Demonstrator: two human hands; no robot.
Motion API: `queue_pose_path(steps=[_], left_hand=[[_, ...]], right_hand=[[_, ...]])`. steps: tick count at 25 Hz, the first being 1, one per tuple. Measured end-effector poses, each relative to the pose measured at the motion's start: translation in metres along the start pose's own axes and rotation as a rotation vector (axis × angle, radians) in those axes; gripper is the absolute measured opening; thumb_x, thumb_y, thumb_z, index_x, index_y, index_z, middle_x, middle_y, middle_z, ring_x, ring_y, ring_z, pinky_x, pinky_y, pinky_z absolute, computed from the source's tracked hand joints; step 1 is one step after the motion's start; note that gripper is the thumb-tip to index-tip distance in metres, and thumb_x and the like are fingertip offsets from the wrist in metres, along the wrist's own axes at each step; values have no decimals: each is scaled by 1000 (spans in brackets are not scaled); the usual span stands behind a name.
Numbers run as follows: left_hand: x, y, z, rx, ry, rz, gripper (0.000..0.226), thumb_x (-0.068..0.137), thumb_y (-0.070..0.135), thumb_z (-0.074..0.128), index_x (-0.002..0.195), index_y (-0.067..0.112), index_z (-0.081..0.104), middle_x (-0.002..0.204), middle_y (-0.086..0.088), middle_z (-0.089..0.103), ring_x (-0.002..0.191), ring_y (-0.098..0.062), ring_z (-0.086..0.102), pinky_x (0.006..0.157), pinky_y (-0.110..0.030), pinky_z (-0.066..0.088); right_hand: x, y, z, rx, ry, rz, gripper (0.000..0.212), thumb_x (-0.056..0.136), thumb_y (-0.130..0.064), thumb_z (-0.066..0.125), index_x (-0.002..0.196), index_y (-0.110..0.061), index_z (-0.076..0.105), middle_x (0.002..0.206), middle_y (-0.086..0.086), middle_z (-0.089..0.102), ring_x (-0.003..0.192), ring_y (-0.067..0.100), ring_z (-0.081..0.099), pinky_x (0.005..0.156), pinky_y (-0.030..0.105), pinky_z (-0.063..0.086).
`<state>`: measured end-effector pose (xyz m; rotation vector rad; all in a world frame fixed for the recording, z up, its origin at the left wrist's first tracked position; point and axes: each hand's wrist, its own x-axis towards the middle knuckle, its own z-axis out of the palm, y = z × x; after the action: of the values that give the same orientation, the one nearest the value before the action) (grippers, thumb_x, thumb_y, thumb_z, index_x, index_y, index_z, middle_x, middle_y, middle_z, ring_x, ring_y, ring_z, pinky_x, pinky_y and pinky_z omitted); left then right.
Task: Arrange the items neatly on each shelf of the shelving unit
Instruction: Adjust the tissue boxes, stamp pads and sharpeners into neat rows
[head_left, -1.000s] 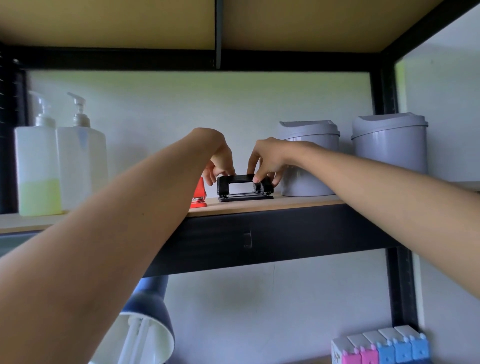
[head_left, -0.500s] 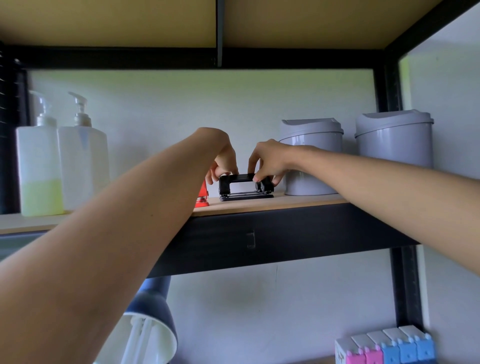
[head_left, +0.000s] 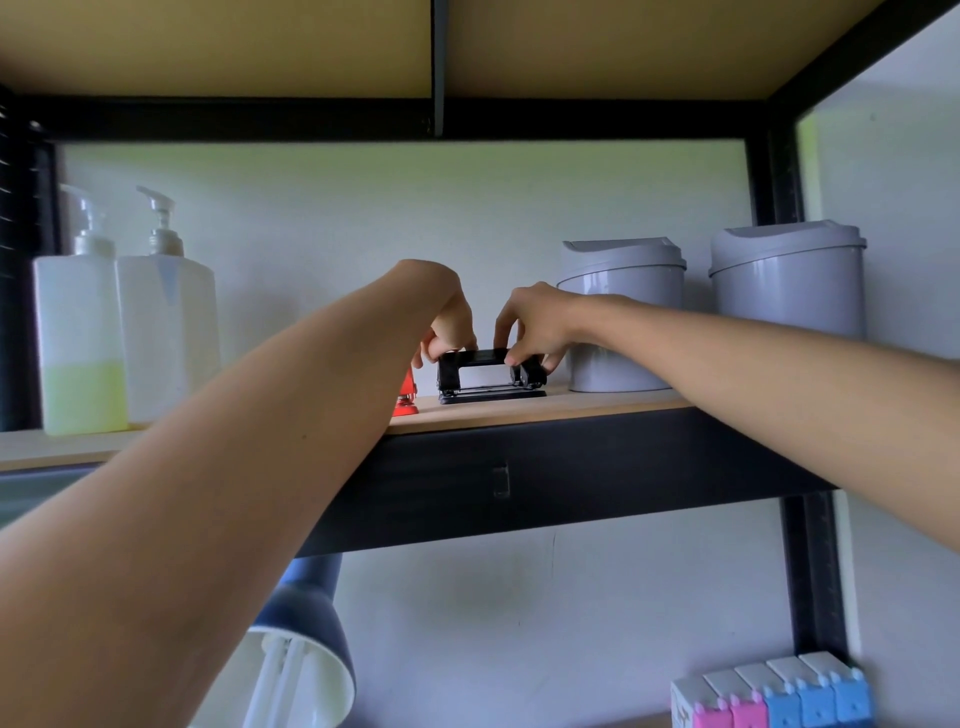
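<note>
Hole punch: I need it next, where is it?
The hole punch sits mid-shelf, held by both hands, between the red stapler and a grey bin.

The shelf board (head_left: 571, 408) looks like pale matt wood, carried on a black matt metal frame (head_left: 571, 467). The two grey bins (head_left: 623, 332) are smooth, glossy plastic; the pump bottles (head_left: 166, 332) are translucent, satiny plastic, and the hole punch (head_left: 488, 375) is black, faintly shiny metal
</note>
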<state>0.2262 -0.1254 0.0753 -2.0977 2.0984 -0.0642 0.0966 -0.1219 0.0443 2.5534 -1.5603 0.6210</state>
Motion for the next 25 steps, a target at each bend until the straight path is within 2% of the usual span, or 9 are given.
queue_pose_path(steps=[4, 7, 10, 13, 16, 19, 23, 25], left_hand=[[-13, -7, 2, 27, 90, 26, 80, 87, -18, 26, 150, 29, 17, 158, -6, 16, 129, -28, 44, 108, -42, 38], [-37, -20, -2, -64, 158, 60, 70, 93, -12, 30, 150, 25, 19, 156, -7, 23, 135, -28, 40, 106, -46, 41], [-70, -36, -5, -91, 203, 55, 48, 99, 8, 42, 146, 17, 34, 147, -9, 41, 131, -27, 44, 103, -44, 44], [-99, -49, 5, -14, 203, 19, 46, 97, 28, 49, 141, 18, 42, 142, -7, 48, 126, -25, 50, 99, -40, 47], [-112, -56, 21, 16, 142, -10, 58, 96, 38, 48, 148, 25, 27, 151, -4, 34, 135, -25, 39, 104, -41, 42], [-116, -57, 34, 49, 74, -19, 63, 98, 43, 42, 151, 37, 8, 156, -1, 23, 142, -30, 24, 110, -43, 34], [-99, -58, 43, 135, 57, -46, 62, 100, 45, 32, 147, 43, -8, 158, -7, 14, 136, -30, 35, 106, -40, 41], [-87, -61, 43, 156, 41, -60, 63, 101, 44, 31, 146, 43, -13, 158, -10, 14, 130, -28, 38, 108, -41, 38]], right_hand=[[-4, 1, -1, 37, -10, 10, 25, 88, -12, 67, 113, -12, 67, 112, 15, 61, 87, 31, 68, 65, 26, 58], [-9, 4, -5, 121, 43, 31, 26, 90, -16, 64, 115, -12, 64, 107, 10, 60, 88, 24, 63, 65, 28, 59], [-13, 9, -9, 132, 119, 64, 21, 92, -19, 58, 111, -16, 66, 111, 10, 61, 94, 26, 65, 71, 35, 59], [-21, 6, -13, 114, 141, 31, 22, 93, -16, 54, 110, -13, 68, 112, 9, 61, 90, 23, 63, 69, 31, 58], [-27, -2, -15, 85, 199, -36, 24, 92, -12, 51, 109, -9, 69, 108, 8, 62, 83, 24, 58, 66, 27, 53], [-31, -9, -16, -5, 231, -69, 25, 89, -11, 49, 102, -14, 70, 111, 6, 66, 94, 25, 61, 80, 34, 51], [-35, -17, -14, -104, 218, -70, 25, 88, -13, 49, 99, -18, 71, 105, 1, 63, 99, 24, 60, 84, 35, 49], [-36, -18, -13, -108, 205, -72, 24, 88, -13, 49, 98, -18, 71, 100, 1, 62, 98, 25, 60, 84, 36, 49]])
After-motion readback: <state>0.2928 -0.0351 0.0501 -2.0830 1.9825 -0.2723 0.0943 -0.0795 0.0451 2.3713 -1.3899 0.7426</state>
